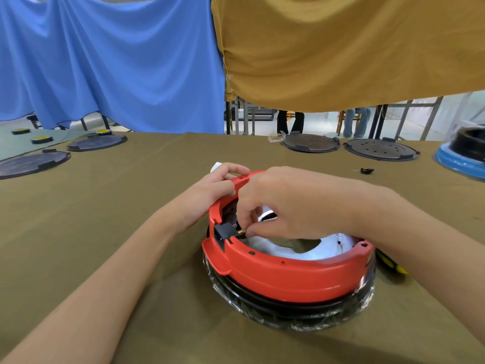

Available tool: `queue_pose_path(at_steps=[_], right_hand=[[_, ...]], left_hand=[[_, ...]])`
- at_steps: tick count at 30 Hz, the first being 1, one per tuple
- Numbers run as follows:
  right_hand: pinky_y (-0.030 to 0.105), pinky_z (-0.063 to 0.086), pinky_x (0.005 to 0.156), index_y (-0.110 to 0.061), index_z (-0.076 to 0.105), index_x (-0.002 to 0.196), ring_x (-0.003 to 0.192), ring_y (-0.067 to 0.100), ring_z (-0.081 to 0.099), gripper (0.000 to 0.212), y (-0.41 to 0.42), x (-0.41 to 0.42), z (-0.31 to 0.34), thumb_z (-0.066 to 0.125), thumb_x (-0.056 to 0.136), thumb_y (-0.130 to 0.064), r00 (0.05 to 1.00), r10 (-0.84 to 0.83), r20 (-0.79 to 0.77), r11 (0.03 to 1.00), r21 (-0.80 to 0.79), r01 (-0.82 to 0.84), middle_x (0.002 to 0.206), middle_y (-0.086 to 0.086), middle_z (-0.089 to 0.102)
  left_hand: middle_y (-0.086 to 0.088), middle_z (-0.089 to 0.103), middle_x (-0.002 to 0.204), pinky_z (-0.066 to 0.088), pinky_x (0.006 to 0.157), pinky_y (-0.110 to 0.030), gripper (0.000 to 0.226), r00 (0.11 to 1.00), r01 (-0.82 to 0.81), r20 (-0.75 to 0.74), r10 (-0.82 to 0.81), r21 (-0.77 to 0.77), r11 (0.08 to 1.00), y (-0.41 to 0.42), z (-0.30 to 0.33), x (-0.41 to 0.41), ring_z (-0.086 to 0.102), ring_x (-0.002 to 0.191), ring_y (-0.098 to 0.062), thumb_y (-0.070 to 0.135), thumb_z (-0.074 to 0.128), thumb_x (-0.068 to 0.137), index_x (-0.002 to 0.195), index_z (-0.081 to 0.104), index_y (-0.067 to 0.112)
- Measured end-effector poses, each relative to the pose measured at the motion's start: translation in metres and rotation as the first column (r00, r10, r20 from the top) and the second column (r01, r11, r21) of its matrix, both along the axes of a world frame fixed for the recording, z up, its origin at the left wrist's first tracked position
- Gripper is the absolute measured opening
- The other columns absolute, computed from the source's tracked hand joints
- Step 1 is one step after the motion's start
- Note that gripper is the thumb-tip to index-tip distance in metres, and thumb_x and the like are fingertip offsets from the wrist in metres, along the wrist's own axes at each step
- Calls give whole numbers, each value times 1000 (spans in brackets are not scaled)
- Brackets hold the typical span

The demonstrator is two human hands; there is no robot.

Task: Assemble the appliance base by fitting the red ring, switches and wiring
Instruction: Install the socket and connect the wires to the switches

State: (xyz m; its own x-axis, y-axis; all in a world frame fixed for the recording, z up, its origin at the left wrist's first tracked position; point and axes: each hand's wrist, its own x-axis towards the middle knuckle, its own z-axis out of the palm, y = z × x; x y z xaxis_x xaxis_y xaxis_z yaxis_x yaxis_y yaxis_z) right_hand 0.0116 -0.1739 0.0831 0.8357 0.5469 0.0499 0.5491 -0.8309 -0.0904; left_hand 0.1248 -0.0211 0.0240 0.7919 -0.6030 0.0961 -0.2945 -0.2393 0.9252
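Smooth, semi-glossy red plastic ring [288, 274] atop black base [288, 310] wrapped in crinkled, shiny clear film. Matt black plastic switch [223, 232] with brass-coloured metal terminal. Table [105, 206] under matt olive cloth. Far: draped blue cloth [105, 61], mustard cloth [341, 48], both soft-folded.

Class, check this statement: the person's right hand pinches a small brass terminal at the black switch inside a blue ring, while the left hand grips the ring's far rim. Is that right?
One detail is wrong: the ring is red, not blue, as the head view shows. The right hand does pinch the small brass terminal at the black switch, and the left hand grips the far rim.
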Motion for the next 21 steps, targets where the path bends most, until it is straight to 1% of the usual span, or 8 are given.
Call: queue_pose_path(at_steps=[2, 5, 7, 11, 14, 16, 18, 21], right_hand=[[28, 47, 78, -34, 64, 81, 82, 4, 57, 12, 2, -1, 0, 64, 91, -26, 1000, 8, 24, 1000, -26, -8, 85, -15, 65], [27, 46, 77, -39, 58, 79, 81, 3, 55, 19, 4, -2, 2, 64, 92, -27, 999, 14, 36, 999, -48, -12, 85, -17, 64], [28, 47, 77, -40, 57, 79, 81, 4, 55, 20, 4, -2, 2, 63, 92, -27, 999, 17, 44, 999, -51, -15, 85, -17, 63], [31, 49, 76, -34, 63, 81, 78, 6, 57, 13, 4, -1, -1, 63, 92, -26, 997, 34, 70, 997, -66, -29, 84, -14, 64], [30, 49, 79, -31, 68, 87, 81, 5, 57, 7, 2, 1, -2, 64, 92, -28, 997, 23, 72, 998, -51, -19, 86, -15, 64], [30, 48, 83, -32, 69, 91, 85, 4, 57, 4, 0, 1, -1, 66, 91, -29, 998, 12, 57, 999, -33, -10, 89, -17, 63], [28, 48, 83, -31, 70, 95, 88, 4, 59, 6, -3, 1, 2, 70, 88, -32, 999, -1, 42, 1000, -15, 2, 91, -16, 66], [23, 49, 80, -29, 72, 93, 85, 2, 63, 8, -12, 0, 12, 73, 87, -33, 998, -35, 53, 998, 52, 32, 88, -13, 70]], left_hand=[[-17, 60, 119, 46, 98, -50, 35, 1000, -5, 0, 6, -6, 1000, -1, 0, -1, 60, 98, -24, 1, 44, 97, 125, 57, 19], [-21, 59, 127, 46, 95, -48, 35, 1000, -8, 6, 8, -5, 1000, -1, 2, -3, 59, 96, -25, 0, 43, 98, 125, 57, 17], [-21, 59, 128, 46, 93, -48, 35, 1000, -9, 1, 9, -7, 1000, -1, 3, -4, 59, 96, -25, 0, 43, 98, 126, 56, 17], [-20, 59, 125, 45, 88, -41, 36, 1000, -9, 8, 9, -10, 1000, -1, 3, -5, 58, 94, -22, 0, 42, 98, 127, 56, 17], [-19, 59, 117, 45, 89, -41, 36, 1000, -9, -5, 9, -16, 1000, -1, 2, -3, 57, 95, -23, 0, 43, 98, 127, 56, 17], [-12, 59, 110, 45, 90, -41, 36, 1000, -8, -15, 8, -26, 1000, -1, 1, -2, 57, 95, -22, 0, 43, 98, 127, 56, 17], [-11, 60, 110, 46, 89, -40, 36, 1000, -6, -13, 5, -24, 1000, -2, 0, -1, 57, 95, -21, 0, 43, 97, 125, 56, 18], [-17, 61, 118, 47, 91, -41, 34, 1000, 6, -12, -6, -37, 999, 0, 1, -1, 59, 95, -20, 2, 48, 93, 120, 58, 21]])
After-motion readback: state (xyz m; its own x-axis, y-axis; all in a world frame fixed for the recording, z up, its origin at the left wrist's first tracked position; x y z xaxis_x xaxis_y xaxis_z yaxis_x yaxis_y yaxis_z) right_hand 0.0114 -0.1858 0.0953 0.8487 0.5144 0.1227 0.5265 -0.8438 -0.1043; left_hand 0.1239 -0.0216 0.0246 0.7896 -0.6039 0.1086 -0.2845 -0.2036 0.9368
